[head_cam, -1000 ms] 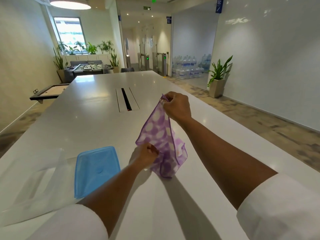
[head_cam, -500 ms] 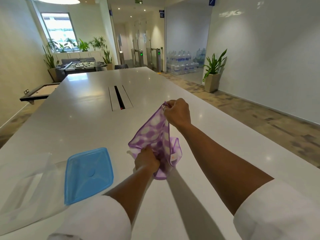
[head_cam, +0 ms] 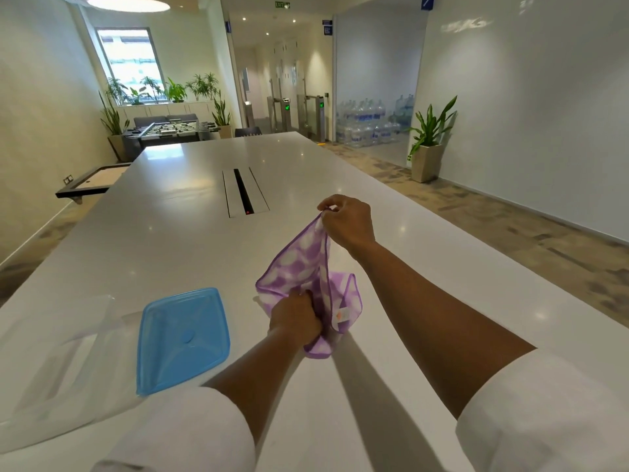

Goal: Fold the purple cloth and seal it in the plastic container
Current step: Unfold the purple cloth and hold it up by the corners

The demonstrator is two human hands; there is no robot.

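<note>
A purple cloth [head_cam: 299, 264] with white spots hangs between my hands above the white table [head_cam: 177, 226]. My right hand [head_cam: 349, 221] pinches its top corner. Lower down, my left hand [head_cam: 295, 320] grips the bunched bottom part, and a white tag shows on the cloth's lower right fold. The blue lid [head_cam: 182, 338] lies flat on the table to the left of my left hand. The clear plastic container [head_cam: 58, 362] sits further left, near the table's left edge; it is see-through and hard to make out.
A cable slot [head_cam: 243, 192] is set into the table's middle, beyond the cloth. The table's right edge runs close past my right arm, with floor beyond. A potted plant [head_cam: 429, 141] stands by the right wall.
The cloth has come lower and closer to me, its bottom now bunched in my left hand. My right hand still pinches the top corner.
</note>
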